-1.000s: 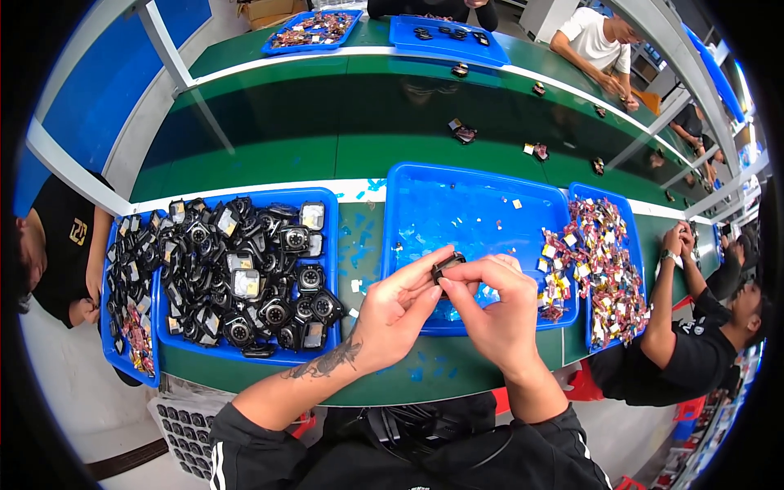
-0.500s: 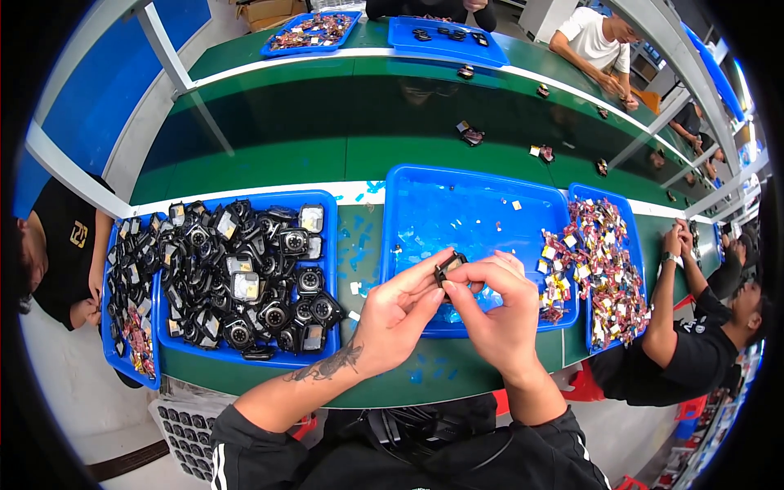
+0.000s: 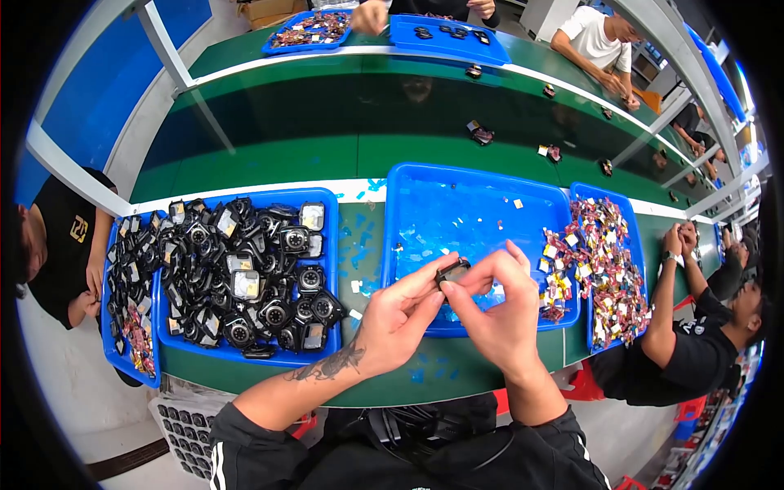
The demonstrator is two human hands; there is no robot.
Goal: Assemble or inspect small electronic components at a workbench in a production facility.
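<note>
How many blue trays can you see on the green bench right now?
6: narrow far-left tray, tray of black parts, middle tray behind both hands, right tray of wrapped pieces, two across the belt. More may be hidden.

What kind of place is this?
Probably a factory assembly line: a long green workbench with several people seated along it, blue trays heaped with small black parts, and both hands working one small black part.

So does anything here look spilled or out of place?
Mostly tidy. Small pale scraps lie loose on the green bench between the blue trays, outside any bin. Both hands, left and right, pinch one small black part.
</note>
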